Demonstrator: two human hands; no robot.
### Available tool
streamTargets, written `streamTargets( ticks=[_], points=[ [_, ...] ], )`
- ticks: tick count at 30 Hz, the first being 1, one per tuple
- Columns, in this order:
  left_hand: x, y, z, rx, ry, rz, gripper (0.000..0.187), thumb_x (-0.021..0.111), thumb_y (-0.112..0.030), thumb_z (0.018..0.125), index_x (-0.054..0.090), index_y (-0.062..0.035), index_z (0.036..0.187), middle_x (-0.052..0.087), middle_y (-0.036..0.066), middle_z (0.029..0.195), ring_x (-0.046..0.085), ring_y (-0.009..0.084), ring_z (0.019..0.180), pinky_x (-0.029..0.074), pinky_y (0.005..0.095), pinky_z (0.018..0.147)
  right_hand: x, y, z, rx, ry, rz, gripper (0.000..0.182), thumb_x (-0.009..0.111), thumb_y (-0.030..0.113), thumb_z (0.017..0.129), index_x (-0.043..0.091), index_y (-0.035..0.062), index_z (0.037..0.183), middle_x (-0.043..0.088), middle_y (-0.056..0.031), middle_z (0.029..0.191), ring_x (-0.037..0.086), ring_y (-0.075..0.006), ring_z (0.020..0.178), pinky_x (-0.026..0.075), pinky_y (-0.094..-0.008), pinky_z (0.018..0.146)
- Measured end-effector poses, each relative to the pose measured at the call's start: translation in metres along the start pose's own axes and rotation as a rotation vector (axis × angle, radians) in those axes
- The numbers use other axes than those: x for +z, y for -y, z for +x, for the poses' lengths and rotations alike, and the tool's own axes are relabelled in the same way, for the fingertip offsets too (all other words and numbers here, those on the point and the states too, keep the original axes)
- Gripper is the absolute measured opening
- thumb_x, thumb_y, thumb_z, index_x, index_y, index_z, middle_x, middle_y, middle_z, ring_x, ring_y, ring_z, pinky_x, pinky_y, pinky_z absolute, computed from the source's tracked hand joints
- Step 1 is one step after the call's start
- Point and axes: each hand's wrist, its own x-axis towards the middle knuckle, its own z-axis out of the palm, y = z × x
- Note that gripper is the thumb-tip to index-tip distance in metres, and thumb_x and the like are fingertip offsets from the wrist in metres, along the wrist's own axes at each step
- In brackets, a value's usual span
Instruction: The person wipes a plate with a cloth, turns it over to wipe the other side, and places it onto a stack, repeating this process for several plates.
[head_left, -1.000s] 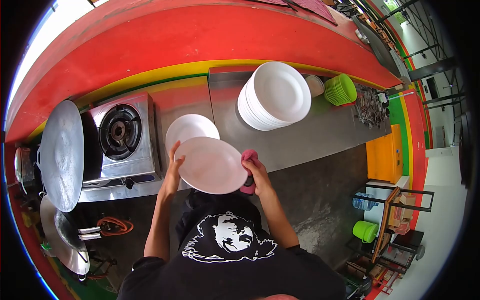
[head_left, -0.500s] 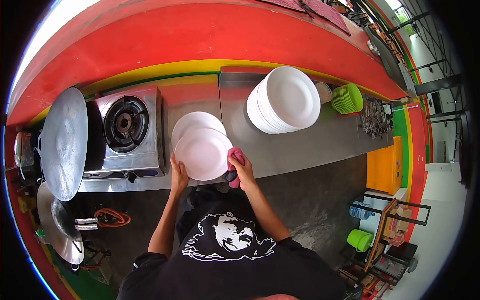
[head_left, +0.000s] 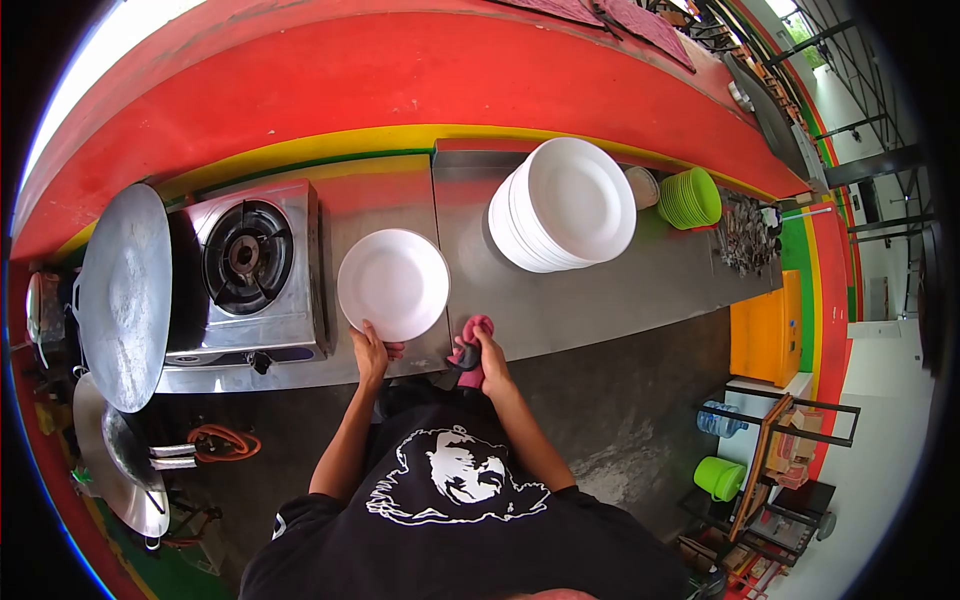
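White, round and glossy, the plate (head_left: 393, 283) lies flat on the stainless-steel counter (head_left: 600, 290), just right of the single-burner gas stove (head_left: 245, 265); it shows a broad rim around a shallow well, with no visible marks. Whether a second plate lies beneath it cannot be told. The left hand (head_left: 372, 350) rests at the plate's near edge, fingers curled against the rim, thumb side toward the counter's front lip. The right hand (head_left: 485, 355) is closed around a crumpled pink cloth (head_left: 472, 340), held at the counter's front edge, just beside the plate but apart from it. Farther along the counter stands a tall stack of white plates (head_left: 565, 205), and beyond it a stack of green plates (head_left: 692, 197). A large round metal lid (head_left: 122, 295) sits left of the stove.
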Motion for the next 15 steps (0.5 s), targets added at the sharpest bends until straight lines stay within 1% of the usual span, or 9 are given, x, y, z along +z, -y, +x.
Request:
streamTargets(
  ticks=[3, 4, 7, 8, 11, 12, 15],
  points=[
    [-0.001, -0.009, -0.003, -0.028, 0.027, 0.032, 0.051, 0.034, -0.044, 0.106, 0.027, 0.0036, 0.121, 0.065, 0.018, 0.071, 0.065, 0.0226, 0.050, 0.053, 0.0326, 0.041, -0.019, -0.002, 0.005, 0.037, -0.051, 0.192, 0.044, 0.059, 0.046, 0.096, 0.056, 0.0072, 0.116, 0.068, -0.0152, 0.107, 0.067, -0.0272, 0.082, 0.057, -0.0431, 0.083],
    [-0.003, -0.011, -0.003, -0.034, 0.041, 0.045, 0.052, 0.035, -0.045, 0.106, 0.027, 0.0036, 0.120, 0.065, 0.018, 0.071, 0.066, 0.0226, 0.051, 0.053, 0.0321, 0.042, -0.025, -0.001, 0.006, 0.027, -0.045, 0.239, 0.043, 0.057, 0.047, 0.097, 0.057, 0.0080, 0.114, 0.068, -0.0147, 0.103, 0.067, -0.0283, 0.085, 0.056, -0.0436, 0.087],
    [-0.002, -0.004, 0.002, -0.083, 0.033, 0.044, 0.054, 0.036, -0.048, 0.105, 0.028, 0.0030, 0.121, 0.067, 0.018, 0.070, 0.066, 0.0230, 0.052, 0.052, 0.0311, 0.045, -0.036, 0.008, 0.001, -0.078, -0.024, 0.416, 0.041, 0.055, 0.047, 0.098, 0.057, 0.0084, 0.114, 0.068, -0.0139, 0.100, 0.067, -0.0273, 0.089, 0.054, -0.0422, 0.090],
    [-0.001, 0.002, 0.006, -0.106, 0.020, 0.037, 0.055, 0.036, -0.049, 0.105, 0.028, 0.0028, 0.121, 0.067, 0.018, 0.070, 0.066, 0.0232, 0.052, 0.051, 0.0308, 0.046, -0.039, 0.013, -0.001, -0.090, -0.032, 0.442, 0.038, 0.054, 0.044, 0.098, 0.058, 0.0082, 0.110, 0.068, -0.0133, 0.098, 0.067, -0.0265, 0.093, 0.053, -0.0420, 0.093],
    [0.005, 0.011, 0.017, -0.082, 0.059, -0.033, 0.055, 0.036, -0.049, 0.105, 0.028, 0.0028, 0.121, 0.069, 0.018, 0.070, 0.067, 0.0231, 0.054, 0.051, 0.0310, 0.050, -0.061, 0.018, 0.008, -0.132, -0.004, 0.507, 0.035, 0.056, 0.042, 0.098, 0.060, 0.0078, 0.106, 0.068, -0.0131, 0.099, 0.067, -0.0254, 0.094, 0.053, -0.0425, 0.093],
    [0.012, 0.008, 0.017, -0.084, 0.047, -0.062, 0.055, 0.036, -0.049, 0.105, 0.028, 0.0023, 0.122, 0.069, 0.018, 0.071, 0.067, 0.0230, 0.055, 0.052, 0.0314, 0.051, -0.064, 0.021, 0.007, -0.155, 0.003, 0.518, 0.034, 0.057, 0.041, 0.097, 0.061, 0.0075, 0.103, 0.067, -0.0128, 0.097, 0.067, -0.0254, 0.092, 0.053, -0.0424, 0.093],
    [0.032, 0.005, 0.020, -0.096, 0.029, -0.157, 0.055, 0.036, -0.049, 0.105, 0.027, 0.0002, 0.129, 0.070, 0.018, 0.076, 0.068, 0.0233, 0.059, 0.053, 0.0318, 0.053, -0.071, 0.032, 0.006, -0.160, -0.035, 0.584, 0.034, 0.058, 0.041, 0.096, 0.061, 0.0073, 0.102, 0.067, -0.0127, 0.095, 0.066, -0.0259, 0.092, 0.053, -0.0423, 0.092]
  ],
)
